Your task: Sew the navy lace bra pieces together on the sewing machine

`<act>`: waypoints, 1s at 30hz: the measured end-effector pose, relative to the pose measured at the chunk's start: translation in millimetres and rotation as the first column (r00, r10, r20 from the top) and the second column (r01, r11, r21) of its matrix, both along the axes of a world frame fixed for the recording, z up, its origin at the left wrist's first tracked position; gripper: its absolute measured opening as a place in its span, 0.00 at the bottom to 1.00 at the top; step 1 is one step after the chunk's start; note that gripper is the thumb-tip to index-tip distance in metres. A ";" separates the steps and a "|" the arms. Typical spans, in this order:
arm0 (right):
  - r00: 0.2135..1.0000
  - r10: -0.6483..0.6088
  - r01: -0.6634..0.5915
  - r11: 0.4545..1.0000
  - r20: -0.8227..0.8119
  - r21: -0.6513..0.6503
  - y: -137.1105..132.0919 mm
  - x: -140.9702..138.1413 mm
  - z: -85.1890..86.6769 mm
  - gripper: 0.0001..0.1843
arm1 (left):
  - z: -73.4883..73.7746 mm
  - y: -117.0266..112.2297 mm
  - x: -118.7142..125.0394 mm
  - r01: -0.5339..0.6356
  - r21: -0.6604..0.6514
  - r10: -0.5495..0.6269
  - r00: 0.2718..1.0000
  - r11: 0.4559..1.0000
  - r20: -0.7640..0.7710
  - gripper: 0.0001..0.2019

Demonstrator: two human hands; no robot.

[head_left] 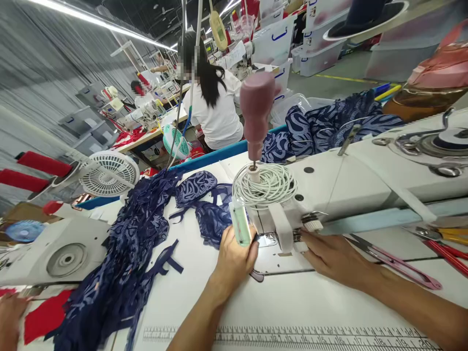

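Note:
My left hand (234,261) is closed at the left side of the sewing machine's needle area, its fingers partly hidden by a pale green guard (240,224). A navy patterned bra piece (212,222) runs up to those fingers and appears held in them. On the other side of the machine head (283,222), my right hand (329,253) reaches in close to the needle area. Its fingertips are hidden behind the machine parts, so its grip cannot be seen. Under the hands lies the metal needle plate (268,240).
Navy pieces (135,234) heap at left beside another machine (69,253), where another person's hand (10,312) touches red fabric (47,314). Pink-handled snips (405,268) and red-handled scissors (448,253) lie right. A pink-handled screwdriver (257,107) stands upright on the machine. A co-worker (215,107) sits ahead.

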State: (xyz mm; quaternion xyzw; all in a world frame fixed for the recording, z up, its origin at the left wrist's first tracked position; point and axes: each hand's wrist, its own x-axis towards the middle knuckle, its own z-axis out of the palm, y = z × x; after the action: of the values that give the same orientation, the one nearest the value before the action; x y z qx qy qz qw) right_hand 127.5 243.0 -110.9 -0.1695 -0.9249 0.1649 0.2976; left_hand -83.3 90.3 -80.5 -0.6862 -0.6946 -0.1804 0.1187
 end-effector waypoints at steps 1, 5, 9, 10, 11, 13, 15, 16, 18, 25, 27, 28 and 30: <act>1.000 0.005 -0.005 1.000 0.001 0.025 0.3 -1.6 -0.2 0.18 | 0.8 1.5 0.4 -0.014 -0.004 0.014 1.000 1.000 -0.014 0.09; 1.000 0.026 -0.027 0.994 0.013 0.102 2.6 -4.2 2.2 0.17 | 2.6 2.1 1.2 -0.080 -0.026 0.078 0.995 0.996 -0.061 0.07; 0.997 0.069 -0.071 0.990 0.018 0.121 4.9 -3.3 7.0 0.21 | 14.1 -16.4 -0.2 -0.159 0.000 0.159 0.986 0.987 -0.044 0.07; 0.996 0.087 -0.088 0.987 0.014 0.131 3.9 -4.1 9.0 0.21 | 19.3 -23.8 0.0 -0.180 0.012 0.181 0.983 0.984 -0.036 0.07; 0.994 0.106 -0.106 0.985 0.007 0.133 1.3 -5.8 11.7 0.21 | 25.1 -31.8 1.0 -0.206 0.036 0.207 0.978 0.978 -0.027 0.08; 0.987 0.159 -0.159 0.987 -0.007 0.029 -10.9 -11.6 20.7 0.19 | 37.1 -47.7 6.7 -0.259 0.107 0.258 0.966 0.960 0.024 0.11; 0.975 0.220 -0.216 0.942 -0.014 -0.256 -33.4 -19.6 34.2 0.17 | 48.6 -61.1 17.7 -0.273 0.149 0.248 0.955 0.950 0.165 0.13; 0.970 0.242 -0.225 0.873 -0.017 -0.432 -47.8 -23.7 41.9 0.16 | 54.1 -66.4 24.6 -0.258 0.137 0.212 0.937 0.957 0.279 0.13; 0.957 0.290 -0.232 0.688 -0.033 -0.687 -78.8 -31.0 56.4 0.22 | 65.0 -74.4 39.1 -0.205 0.053 0.143 0.822 0.977 0.551 0.13; 0.941 0.284 -0.298 0.434 -0.185 -0.850 -129.0 -33.0 70.4 0.37 | 95.1 -88.3 59.1 0.057 -0.039 0.038 0.010 0.998 0.999 0.28; 0.953 0.262 -0.272 0.524 -0.151 -0.807 -122.1 -25.8 71.1 0.27 | 99.8 -88.5 57.3 0.079 -0.055 0.066 -0.141 0.995 0.988 0.27; 0.953 0.277 -0.261 0.532 -0.126 -0.805 -118.0 -21.4 72.4 0.25 | 101.6 -87.8 56.7 0.080 -0.078 0.091 -0.183 0.994 0.979 0.25; 0.956 0.273 -0.225 0.437 -0.110 -0.871 -112.9 -12.1 76.7 0.25 | 103.7 -84.7 57.3 0.058 -0.138 0.147 -0.193 0.989 0.970 0.19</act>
State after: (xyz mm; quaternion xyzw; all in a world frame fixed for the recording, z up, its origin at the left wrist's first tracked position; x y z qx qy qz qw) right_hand 115.4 130.1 -34.2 -0.1631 -0.7316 0.6510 0.1198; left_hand -26.0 5.7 23.2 -0.2778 -0.5662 -0.5932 -0.5003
